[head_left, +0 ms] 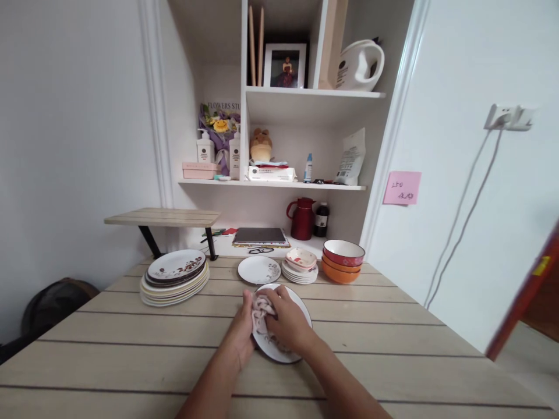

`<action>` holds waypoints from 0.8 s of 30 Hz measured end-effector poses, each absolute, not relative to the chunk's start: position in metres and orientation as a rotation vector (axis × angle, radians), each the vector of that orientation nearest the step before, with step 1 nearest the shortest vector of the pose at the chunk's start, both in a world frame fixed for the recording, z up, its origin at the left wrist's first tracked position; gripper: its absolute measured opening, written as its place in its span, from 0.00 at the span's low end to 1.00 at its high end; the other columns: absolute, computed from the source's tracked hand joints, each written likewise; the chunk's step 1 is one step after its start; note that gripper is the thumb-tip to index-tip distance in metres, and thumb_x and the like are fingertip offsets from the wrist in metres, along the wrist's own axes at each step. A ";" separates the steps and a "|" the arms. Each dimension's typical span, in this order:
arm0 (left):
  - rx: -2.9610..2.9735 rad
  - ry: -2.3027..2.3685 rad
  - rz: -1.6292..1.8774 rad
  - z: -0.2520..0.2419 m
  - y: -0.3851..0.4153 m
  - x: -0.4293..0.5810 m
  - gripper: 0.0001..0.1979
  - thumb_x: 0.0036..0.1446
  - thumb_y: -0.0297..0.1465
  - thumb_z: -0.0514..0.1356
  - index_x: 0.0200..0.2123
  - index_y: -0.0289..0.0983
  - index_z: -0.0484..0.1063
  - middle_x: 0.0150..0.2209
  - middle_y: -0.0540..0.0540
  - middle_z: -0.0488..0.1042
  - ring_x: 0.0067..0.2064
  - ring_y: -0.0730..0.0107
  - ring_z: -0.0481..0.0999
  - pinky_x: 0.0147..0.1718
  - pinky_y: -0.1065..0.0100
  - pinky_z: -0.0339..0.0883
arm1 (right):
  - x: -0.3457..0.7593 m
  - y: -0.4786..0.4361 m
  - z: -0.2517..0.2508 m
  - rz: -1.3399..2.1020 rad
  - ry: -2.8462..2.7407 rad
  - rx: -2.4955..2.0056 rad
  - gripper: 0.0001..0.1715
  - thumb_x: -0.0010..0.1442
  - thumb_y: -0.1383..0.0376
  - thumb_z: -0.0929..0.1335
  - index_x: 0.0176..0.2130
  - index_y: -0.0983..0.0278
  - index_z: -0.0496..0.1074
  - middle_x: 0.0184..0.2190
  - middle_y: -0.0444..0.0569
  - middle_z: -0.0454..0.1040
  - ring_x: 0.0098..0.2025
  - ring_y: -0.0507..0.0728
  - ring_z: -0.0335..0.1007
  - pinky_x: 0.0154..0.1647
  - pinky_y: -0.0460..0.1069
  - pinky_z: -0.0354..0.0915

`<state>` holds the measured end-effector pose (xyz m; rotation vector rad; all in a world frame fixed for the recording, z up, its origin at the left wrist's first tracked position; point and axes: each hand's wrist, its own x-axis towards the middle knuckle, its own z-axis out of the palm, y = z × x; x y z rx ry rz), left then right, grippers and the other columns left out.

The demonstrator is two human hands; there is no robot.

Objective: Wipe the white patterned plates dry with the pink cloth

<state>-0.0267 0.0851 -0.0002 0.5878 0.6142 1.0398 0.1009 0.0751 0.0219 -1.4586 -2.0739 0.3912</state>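
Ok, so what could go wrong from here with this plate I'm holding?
Your left hand is at the left edge of the held plate, so it might slip if your right hand presses the cloth hard on the far side.

The patterned plate lies just beyond, so a forward push could knock the two together.

The plate stack to the left is several plates high, and a bump might shift it.
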 end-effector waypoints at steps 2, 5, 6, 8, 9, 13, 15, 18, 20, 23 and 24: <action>0.590 0.611 1.058 0.000 0.085 -0.027 0.34 0.56 0.53 0.52 0.57 0.36 0.66 0.49 0.35 0.77 0.49 0.53 0.77 0.49 0.55 0.68 | 0.103 0.077 0.020 0.479 -2.022 -1.336 0.41 0.48 0.74 0.65 0.60 0.52 0.58 0.51 0.48 0.59 0.48 0.55 0.64 0.47 0.47 0.59; 0.588 0.608 1.056 -0.001 0.085 -0.027 0.35 0.56 0.54 0.51 0.57 0.34 0.66 0.48 0.35 0.77 0.49 0.53 0.77 0.49 0.56 0.68 | 0.111 0.077 0.020 0.589 -2.046 -1.191 0.38 0.45 0.72 0.68 0.56 0.55 0.62 0.52 0.48 0.57 0.49 0.56 0.63 0.50 0.48 0.60; 0.588 0.604 1.053 -0.001 0.085 -0.027 0.35 0.55 0.54 0.51 0.57 0.34 0.66 0.48 0.34 0.77 0.49 0.53 0.77 0.49 0.56 0.68 | 0.112 0.077 0.020 0.601 -2.058 -1.185 0.35 0.44 0.72 0.69 0.52 0.55 0.65 0.52 0.47 0.57 0.48 0.55 0.64 0.49 0.48 0.61; 0.592 0.592 1.045 -0.001 0.085 -0.027 0.36 0.55 0.55 0.51 0.57 0.35 0.66 0.48 0.35 0.77 0.48 0.53 0.77 0.48 0.56 0.69 | 0.110 0.077 0.019 0.562 -2.060 -1.234 0.29 0.44 0.73 0.69 0.47 0.56 0.68 0.53 0.46 0.56 0.45 0.54 0.65 0.45 0.48 0.62; 0.596 0.587 1.042 -0.002 0.085 -0.026 0.36 0.55 0.55 0.51 0.57 0.36 0.66 0.48 0.35 0.77 0.48 0.53 0.77 0.48 0.55 0.69 | 0.108 0.077 0.019 0.512 -2.051 -1.275 0.27 0.45 0.73 0.69 0.45 0.56 0.69 0.53 0.46 0.56 0.43 0.53 0.66 0.44 0.47 0.61; 0.620 0.594 1.034 -0.004 0.087 -0.026 0.35 0.55 0.54 0.52 0.57 0.36 0.66 0.48 0.34 0.77 0.49 0.52 0.77 0.49 0.54 0.69 | 0.107 0.082 0.022 0.223 -1.959 -1.436 0.23 0.51 0.72 0.67 0.46 0.52 0.72 0.54 0.46 0.57 0.46 0.54 0.65 0.42 0.47 0.59; 0.630 0.600 1.025 -0.005 0.089 -0.026 0.36 0.56 0.54 0.51 0.58 0.35 0.66 0.50 0.33 0.76 0.50 0.52 0.76 0.51 0.54 0.67 | 0.118 0.085 0.026 0.116 -1.893 -1.539 0.21 0.53 0.70 0.67 0.46 0.51 0.73 0.52 0.47 0.58 0.49 0.56 0.64 0.42 0.47 0.59; 0.623 0.618 1.000 -0.004 0.089 -0.029 0.37 0.56 0.55 0.50 0.59 0.34 0.65 0.51 0.33 0.75 0.53 0.50 0.74 0.53 0.53 0.64 | 0.143 0.085 0.035 0.064 -1.880 -1.780 0.22 0.53 0.71 0.66 0.45 0.53 0.74 0.48 0.49 0.62 0.45 0.57 0.65 0.35 0.47 0.58; 0.612 0.640 0.991 -0.003 0.088 -0.030 0.38 0.55 0.55 0.49 0.60 0.35 0.64 0.52 0.34 0.75 0.53 0.50 0.74 0.54 0.52 0.63 | 0.157 0.080 0.040 0.117 -1.997 -1.922 0.22 0.50 0.71 0.66 0.43 0.53 0.75 0.44 0.49 0.66 0.40 0.57 0.67 0.31 0.47 0.55; 0.605 0.658 0.986 0.000 0.086 -0.032 0.37 0.56 0.54 0.50 0.59 0.35 0.65 0.51 0.35 0.76 0.52 0.52 0.75 0.53 0.53 0.65 | 0.162 0.069 0.045 0.227 -2.331 -1.884 0.25 0.44 0.71 0.69 0.42 0.51 0.76 0.39 0.47 0.70 0.37 0.57 0.68 0.29 0.46 0.53; 0.602 0.654 0.981 0.001 0.086 -0.032 0.37 0.56 0.54 0.50 0.59 0.35 0.65 0.50 0.35 0.76 0.51 0.52 0.75 0.52 0.54 0.65 | 0.158 0.066 0.045 0.251 -2.436 -1.803 0.27 0.42 0.71 0.69 0.42 0.50 0.76 0.37 0.46 0.71 0.37 0.57 0.68 0.29 0.46 0.52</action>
